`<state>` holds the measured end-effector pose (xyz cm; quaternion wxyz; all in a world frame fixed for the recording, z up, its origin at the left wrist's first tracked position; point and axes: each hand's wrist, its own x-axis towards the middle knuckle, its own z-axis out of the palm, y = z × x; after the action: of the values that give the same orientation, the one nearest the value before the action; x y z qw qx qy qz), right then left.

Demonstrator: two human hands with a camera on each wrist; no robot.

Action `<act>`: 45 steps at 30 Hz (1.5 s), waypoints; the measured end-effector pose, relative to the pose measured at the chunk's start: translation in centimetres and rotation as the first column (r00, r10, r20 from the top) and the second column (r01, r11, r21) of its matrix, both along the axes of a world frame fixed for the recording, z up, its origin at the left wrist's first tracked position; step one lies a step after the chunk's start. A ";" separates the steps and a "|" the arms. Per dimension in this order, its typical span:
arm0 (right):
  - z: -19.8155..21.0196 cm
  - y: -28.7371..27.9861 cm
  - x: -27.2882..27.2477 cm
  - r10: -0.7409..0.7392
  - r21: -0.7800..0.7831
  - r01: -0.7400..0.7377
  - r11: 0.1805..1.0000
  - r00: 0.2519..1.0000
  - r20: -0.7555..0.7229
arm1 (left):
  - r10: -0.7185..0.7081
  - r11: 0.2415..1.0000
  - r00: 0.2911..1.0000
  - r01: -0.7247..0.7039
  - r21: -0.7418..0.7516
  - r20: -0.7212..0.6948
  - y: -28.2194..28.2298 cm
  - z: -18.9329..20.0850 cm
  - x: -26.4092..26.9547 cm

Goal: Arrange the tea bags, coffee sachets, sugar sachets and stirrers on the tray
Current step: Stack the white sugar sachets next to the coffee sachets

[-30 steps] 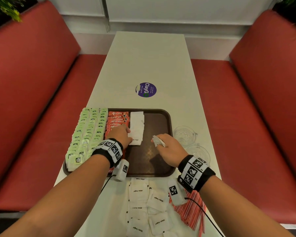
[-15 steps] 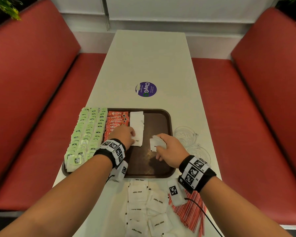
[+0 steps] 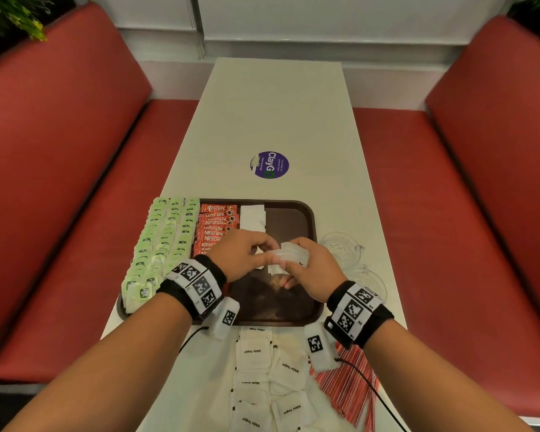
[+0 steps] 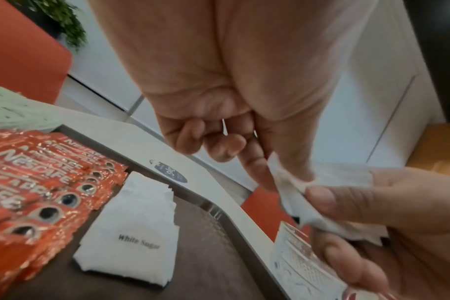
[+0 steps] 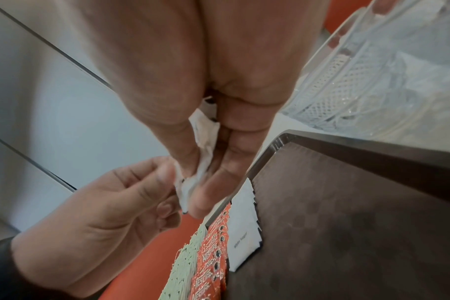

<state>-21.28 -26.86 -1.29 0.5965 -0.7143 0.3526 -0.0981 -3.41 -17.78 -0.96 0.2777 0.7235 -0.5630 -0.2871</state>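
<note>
Presently both hands meet above the tray (image 3: 306, 318): right hand (image 3: 312, 272) pinches a small sugar sachets bundle (image 3: 289, 257), left hand (image 3: 242, 255) nips its edge. Advisable: peel one sachet, lay it overlapping the sugar row (image 3: 253, 218)

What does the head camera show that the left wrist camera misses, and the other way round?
Only the head view shows the loose sugar sachets and red stirrers waiting on the table in front of the tray, plus the red benches. Only the left wrist view shows "White Sugar" printed on the sugar row already on the tray. Both show the Nescafe sachets, the left hand and right hand pinching white sachets.
</note>
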 end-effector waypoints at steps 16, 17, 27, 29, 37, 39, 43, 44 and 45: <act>-1.4 -0.5 -0.3 0.049 -0.101 -0.060 0.993 0.993 -0.110 | 0.057 0.933 0.943 -0.167 0.320 0.327 -0.4 -3.6 3.7; -1.4 -0.5 -0.4 0.054 -0.110 -0.067 0.992 0.992 -0.115 | 0.068 0.927 0.938 -0.185 0.327 0.339 -0.5 -3.9 3.5; -1.1 -0.4 -0.6 0.048 -0.163 -0.071 0.984 0.989 -0.139 | -0.071 0.946 0.893 -0.081 0.315 0.444 -1.8 -4.3 2.1; -1.1 -0.3 -0.6 0.047 -0.173 -0.070 0.982 0.990 -0.134 | -0.110 0.933 0.876 -0.071 0.352 0.469 -1.9 -4.4 1.9; -0.8 -0.2 -0.7 0.045 -0.159 -0.063 0.985 0.992 -0.116 | -0.017 0.973 0.928 -0.070 0.220 0.372 -1.5 -2.9 1.6; -0.7 -0.2 -0.6 0.041 -0.164 -0.059 0.985 0.993 -0.112 | 0.053 0.996 0.974 -0.068 0.064 0.220 -1.1 -1.5 1.0; -0.6 -0.1 -0.4 0.054 -0.184 -0.068 0.980 0.995 -0.080 | -0.021 1.000 0.998 0.022 -0.020 0.054 -0.2 0.4 -0.4; -0.6 -0.1 -0.3 0.060 -0.187 -0.072 0.980 0.996 -0.071 | -0.044 0.999 0.995 0.046 -0.018 0.086 0.0 0.4 -0.5; -0.6 -0.1 -0.2 0.065 -0.188 -0.075 0.979 0.996 -0.063 | -0.049 0.999 0.992 0.051 -0.014 0.113 0.0 0.4 -0.6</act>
<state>-21.45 -26.94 -1.94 0.5183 -0.7825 0.3331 -0.0898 -3.99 -17.76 -0.53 0.2443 0.7217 -0.5984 -0.2477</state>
